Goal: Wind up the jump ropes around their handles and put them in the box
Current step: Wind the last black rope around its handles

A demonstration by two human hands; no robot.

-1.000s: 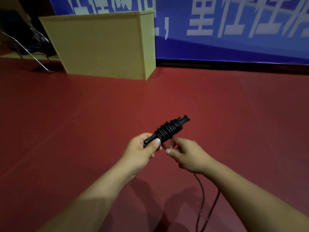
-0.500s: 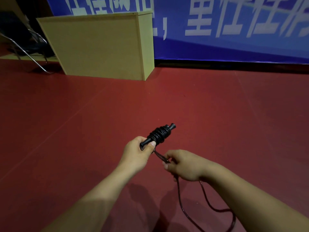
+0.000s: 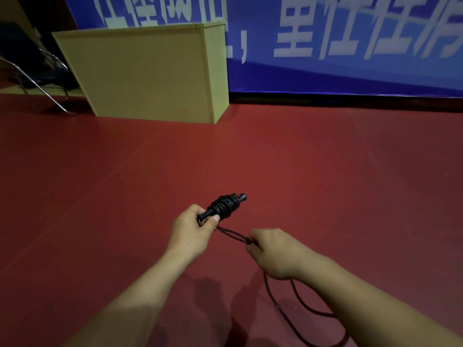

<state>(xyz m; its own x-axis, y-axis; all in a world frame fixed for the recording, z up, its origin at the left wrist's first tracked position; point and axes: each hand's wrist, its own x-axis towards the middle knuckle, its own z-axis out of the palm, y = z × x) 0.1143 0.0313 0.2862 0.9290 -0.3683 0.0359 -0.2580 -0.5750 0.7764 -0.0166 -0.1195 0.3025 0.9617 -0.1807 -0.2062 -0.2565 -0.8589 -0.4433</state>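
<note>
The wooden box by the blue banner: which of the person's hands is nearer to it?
Left. The left hand, holding the rope-wound handles, lies closer to the wooden box; the right hand, pinching the loose rope, sits further back and further right.

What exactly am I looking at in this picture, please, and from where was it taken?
The picture comes from a camera worn on a person's head, looking forward and down at their own bare arms. The left hand grips the black handles of a jump rope, with much of the rope already wound round them. The right hand pinches the loose rope, which trails down to the red floor. Further off on the floor stands a pale wooden box, in front of a blue banner. At far left, a metal chair frame shows.
</note>
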